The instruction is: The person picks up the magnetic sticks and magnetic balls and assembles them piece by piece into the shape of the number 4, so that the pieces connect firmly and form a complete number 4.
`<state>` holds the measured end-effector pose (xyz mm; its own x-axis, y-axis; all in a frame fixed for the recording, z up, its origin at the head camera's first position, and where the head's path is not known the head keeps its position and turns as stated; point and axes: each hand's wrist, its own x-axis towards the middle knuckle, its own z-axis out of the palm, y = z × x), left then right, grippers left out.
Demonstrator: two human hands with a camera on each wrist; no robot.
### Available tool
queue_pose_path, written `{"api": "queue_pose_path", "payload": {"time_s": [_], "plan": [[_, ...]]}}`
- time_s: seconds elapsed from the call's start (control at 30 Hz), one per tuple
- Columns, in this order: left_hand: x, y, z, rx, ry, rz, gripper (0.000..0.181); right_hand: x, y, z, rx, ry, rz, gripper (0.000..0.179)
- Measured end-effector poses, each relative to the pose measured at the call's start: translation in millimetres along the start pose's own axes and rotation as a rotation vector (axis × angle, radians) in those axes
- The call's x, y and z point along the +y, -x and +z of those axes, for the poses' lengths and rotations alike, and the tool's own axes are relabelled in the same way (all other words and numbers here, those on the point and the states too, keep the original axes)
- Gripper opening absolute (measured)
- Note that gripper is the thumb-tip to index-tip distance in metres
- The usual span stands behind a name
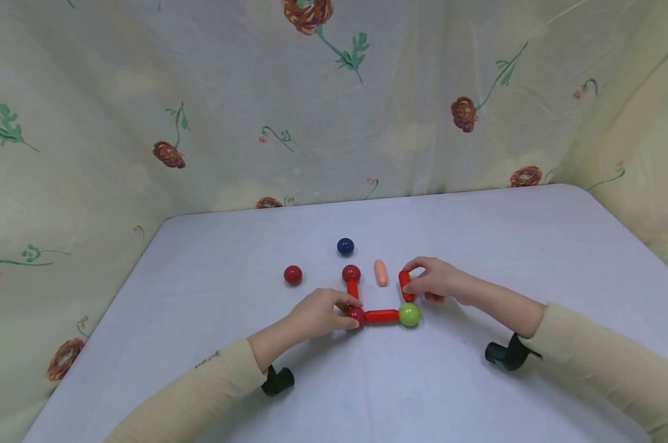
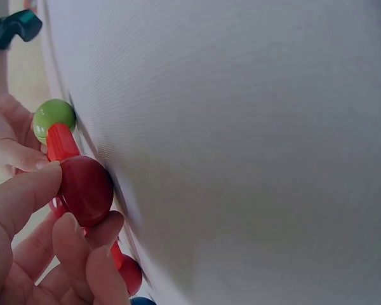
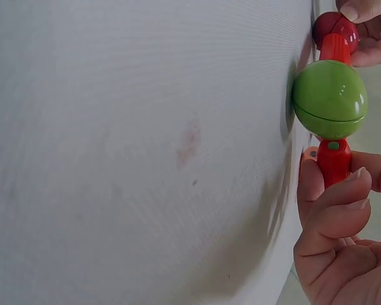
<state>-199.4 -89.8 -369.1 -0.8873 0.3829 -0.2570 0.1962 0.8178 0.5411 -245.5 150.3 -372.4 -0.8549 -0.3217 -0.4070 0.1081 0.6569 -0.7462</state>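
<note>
In the head view, my left hand (image 1: 323,312) pinches a dark red ball (image 1: 356,317) at the corner of a joined piece. From that ball one red rod (image 1: 353,288) runs back to a second red ball (image 1: 351,274), and another red rod (image 1: 382,316) runs right to a green ball (image 1: 409,314). My right hand (image 1: 435,280) holds a third red rod (image 1: 405,285) between thumb and fingers, its near end at the back of the green ball. Seen from the right wrist, that rod (image 3: 334,164) lines up with the green ball (image 3: 330,100).
An orange rod (image 1: 381,272) lies inside the open shape. Behind stands a dark blue ball (image 1: 345,247), and a loose red ball (image 1: 293,275) sits to the left. All rest on a white-covered table (image 1: 245,246) with a flowered cloth (image 1: 223,92) hanging behind it.
</note>
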Motion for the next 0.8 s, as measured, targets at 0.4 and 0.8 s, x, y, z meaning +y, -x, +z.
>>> {"api": "queue_pose_path", "payload": {"time_s": [0.4,0.8], "plan": [[-0.6,-0.8,0.4,0.002,0.004,0.002,0.035,-1.8,-2.4,3.7,-0.013,0.02,0.02,0.048],[-0.8,-0.4,0.9,0.007,0.002,0.003,0.035,-1.8,-0.1,6.3,-0.008,0.01,0.03,0.053]]}}
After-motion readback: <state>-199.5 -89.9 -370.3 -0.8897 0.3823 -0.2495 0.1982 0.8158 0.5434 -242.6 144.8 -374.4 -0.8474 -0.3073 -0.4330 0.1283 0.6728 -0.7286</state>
